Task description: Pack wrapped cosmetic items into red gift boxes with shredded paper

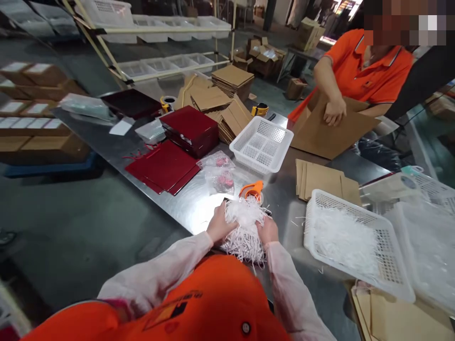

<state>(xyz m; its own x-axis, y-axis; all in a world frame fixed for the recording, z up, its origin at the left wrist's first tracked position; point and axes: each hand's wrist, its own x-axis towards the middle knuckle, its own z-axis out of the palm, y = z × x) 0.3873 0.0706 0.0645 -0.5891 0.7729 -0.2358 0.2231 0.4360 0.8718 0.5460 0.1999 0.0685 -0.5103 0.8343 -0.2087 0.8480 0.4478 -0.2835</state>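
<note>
While the metal table (289, 241) spread out under everything, we took the orange tape dispenser (253, 191) as our marker: right of it sat a mesh basket (398, 265) of white shreds, beyond it to the left, a dark red box (188, 124). And there, just on its near side, our shredded paper (245, 237)! Our left hand (220, 223) and right hand (267, 231) flanked it, thumbs over the strands, other fingers hidden; how tightly they closed, we couldn't tell. Light, soft, springy, we judged, prone to shedding: best cupped low from both sides.
</note>
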